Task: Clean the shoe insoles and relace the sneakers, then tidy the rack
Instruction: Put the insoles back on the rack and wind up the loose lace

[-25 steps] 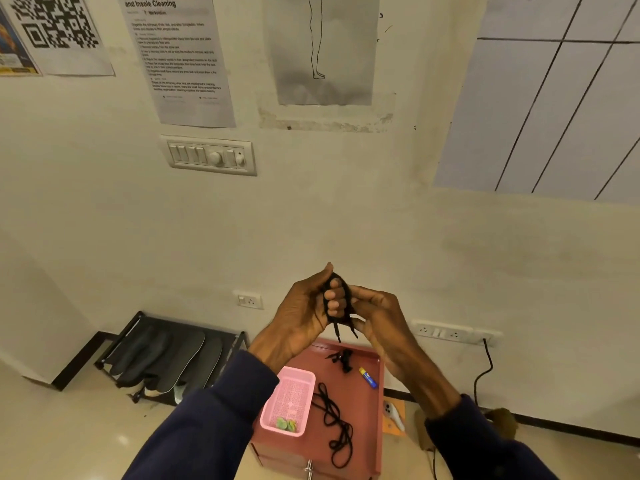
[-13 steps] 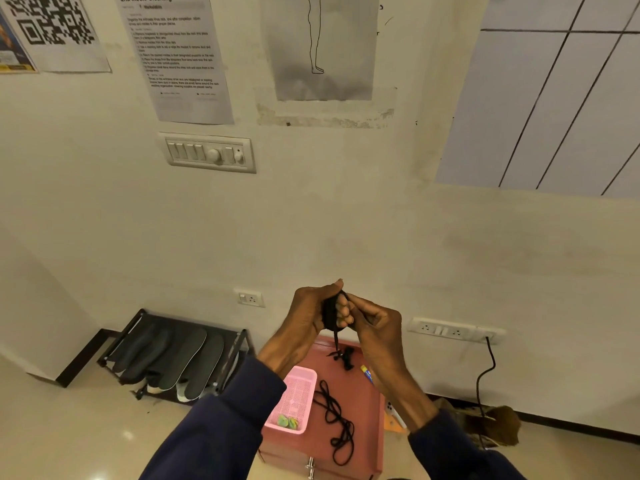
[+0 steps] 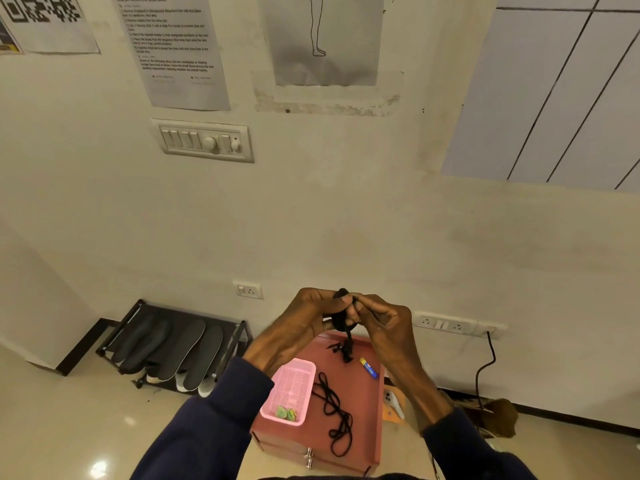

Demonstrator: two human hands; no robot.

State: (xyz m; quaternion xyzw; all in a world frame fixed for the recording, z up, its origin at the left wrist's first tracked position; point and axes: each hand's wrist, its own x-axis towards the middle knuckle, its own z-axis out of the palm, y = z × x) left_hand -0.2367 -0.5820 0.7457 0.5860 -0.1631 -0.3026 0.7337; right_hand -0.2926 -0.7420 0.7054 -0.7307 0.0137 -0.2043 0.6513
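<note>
Raised above the red table (image 3: 363, 403), the left hand (image 3: 304, 327) grips a bundled black shoelace (image 3: 341, 315) while the right hand (image 3: 384, 320) pinches its top, another shoelace (image 3: 334, 410) lying on the table.

Black lace (image 3: 340, 321); insoles (image 3: 188, 348) seemingly dark grey

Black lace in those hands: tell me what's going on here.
A person holds a bunched black lace above a small red cabinet, the left hand gripping the bundle and the right hand pinching its top. A second lace lies loose on the cabinet beside a pink basket. Dark insoles lean on the rack.
</note>
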